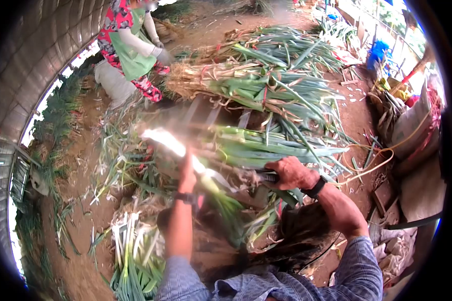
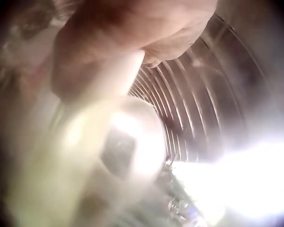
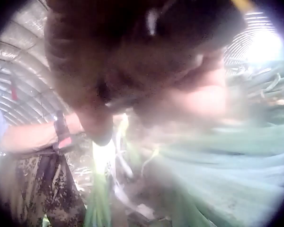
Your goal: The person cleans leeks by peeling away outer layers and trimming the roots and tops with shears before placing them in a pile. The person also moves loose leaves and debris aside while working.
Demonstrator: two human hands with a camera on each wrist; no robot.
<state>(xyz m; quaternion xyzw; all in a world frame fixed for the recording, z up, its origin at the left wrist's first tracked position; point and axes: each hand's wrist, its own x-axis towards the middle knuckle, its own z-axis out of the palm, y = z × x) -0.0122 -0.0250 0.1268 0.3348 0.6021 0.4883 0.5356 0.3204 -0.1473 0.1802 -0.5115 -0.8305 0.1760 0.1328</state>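
Nearest the left-wrist camera, a leek [image 1: 165, 141] slants through the left hand [image 1: 187, 174], its fingers curled round the pale shaft, presumably so that the leaves hang free between the forearms. Right hand [image 1: 292, 173]: clenched about a dark handle [image 1: 269, 177]; blur hides what it belongs to. Just beyond lie more leeks [image 1: 266, 145], leaf ends rightward; farther off, a tied bundle [image 1: 241, 81] points its roots left, probably for orderly stacking. Upper left: a second person [image 1: 130, 47] near those roots.
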